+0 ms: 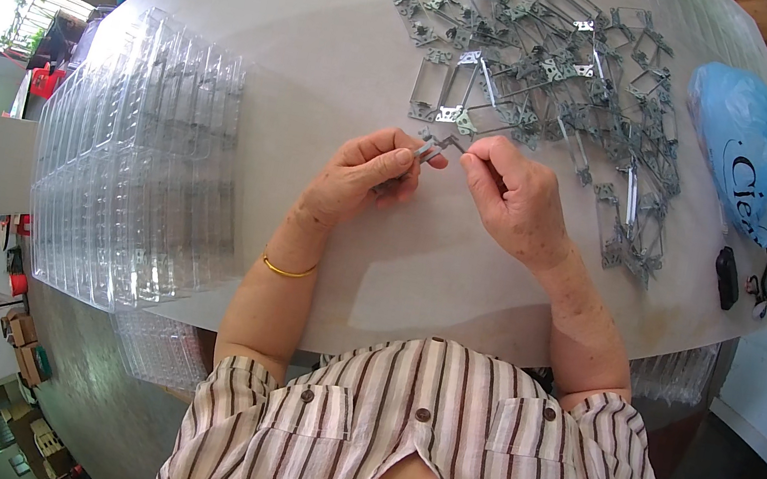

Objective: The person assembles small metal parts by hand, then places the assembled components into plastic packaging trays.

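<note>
Just below the heap of metal frames [564, 70], at upper centre, the left hand [354, 176] pinches a small grey metal part [428, 152]; the right hand [523, 207] seems to pinch its thin end. Best brace the left firmly and guide lightly with the right, avoiding bends.

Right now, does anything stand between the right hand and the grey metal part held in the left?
Nothing visible does: the right hand is close beside the grey metal part in the left hand; the metal frames lie beyond.

Metal part [430, 150] partly hidden behind fingers [401, 158]
</note>
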